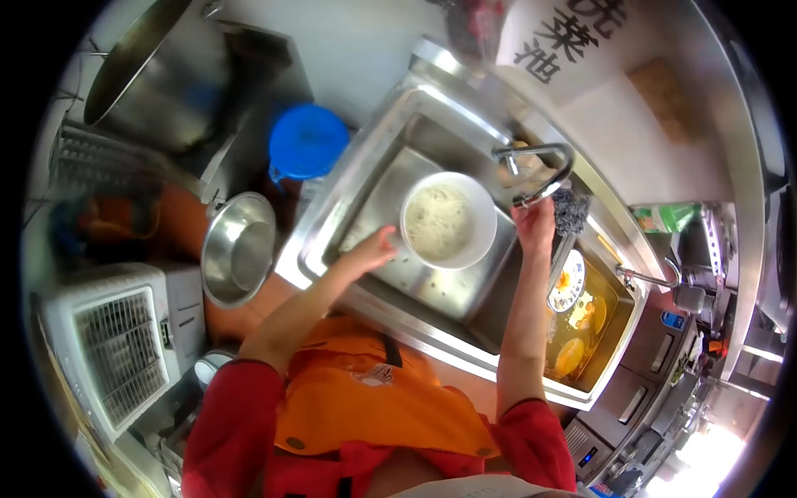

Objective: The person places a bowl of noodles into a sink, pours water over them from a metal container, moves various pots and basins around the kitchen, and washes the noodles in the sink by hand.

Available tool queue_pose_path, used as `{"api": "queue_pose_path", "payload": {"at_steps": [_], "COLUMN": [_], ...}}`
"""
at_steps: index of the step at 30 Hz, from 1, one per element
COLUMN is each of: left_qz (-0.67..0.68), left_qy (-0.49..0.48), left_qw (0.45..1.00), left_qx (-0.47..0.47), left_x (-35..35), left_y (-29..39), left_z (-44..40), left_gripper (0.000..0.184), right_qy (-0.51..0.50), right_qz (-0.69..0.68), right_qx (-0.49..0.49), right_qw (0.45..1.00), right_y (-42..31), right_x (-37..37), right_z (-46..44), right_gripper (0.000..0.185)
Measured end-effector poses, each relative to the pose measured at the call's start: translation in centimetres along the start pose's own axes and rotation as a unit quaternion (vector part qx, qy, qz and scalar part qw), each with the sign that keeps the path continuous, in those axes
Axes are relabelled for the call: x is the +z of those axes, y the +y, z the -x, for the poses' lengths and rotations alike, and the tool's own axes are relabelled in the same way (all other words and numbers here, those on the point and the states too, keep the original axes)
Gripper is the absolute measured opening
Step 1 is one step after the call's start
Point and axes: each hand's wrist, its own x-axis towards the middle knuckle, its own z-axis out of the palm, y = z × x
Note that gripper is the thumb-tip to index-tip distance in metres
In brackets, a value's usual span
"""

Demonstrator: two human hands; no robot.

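1. At the near edge, we see an orange apron (374,415) and red sleeves (237,423), with the person's bare forearms over the sink.
2. To the left, we find a grey unit with a grille (120,349) and, a little farther, a shiny steel bowl (242,253).
3. We see the left grip (374,251) with its fingers apart and slightly bent, holding nothing, just beside the white bowl.
4. To the right, we see a second basin (613,332) with yellowish liquid and a patterned plate (567,282).
5. In the left basin (378,203), we see the white bowl (477,222), filled with pale, thin strands (437,220), between the two hands.
6. The right grip (536,226) is at the end of the curved faucet (558,151); we cannot tell whether it is clamped on it. Just right lies a grey scrubber (571,212).
7. Farther left, we see a round blue lid (309,139); at the far right, dark characters (569,41) mark a white wall.
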Motion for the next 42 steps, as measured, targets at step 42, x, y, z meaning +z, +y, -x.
{"api": "queue_pose_path", "payload": {"at_steps": [42], "left_qz": [0.463], "left_qy": [0.402], "left_qw": [0.725], "left_qx": [-0.314], "left_x": [19.1], "left_y": [-37.7], "left_z": [42.1], "left_gripper": [0.025], "right_qy": [-0.375], "right_qz": [0.419], "right_qx": [0.186], "right_qw": [0.806], "right_y": [15.0], "right_x": [16.3], "right_z": [17.1], "right_gripper": [0.021]}}
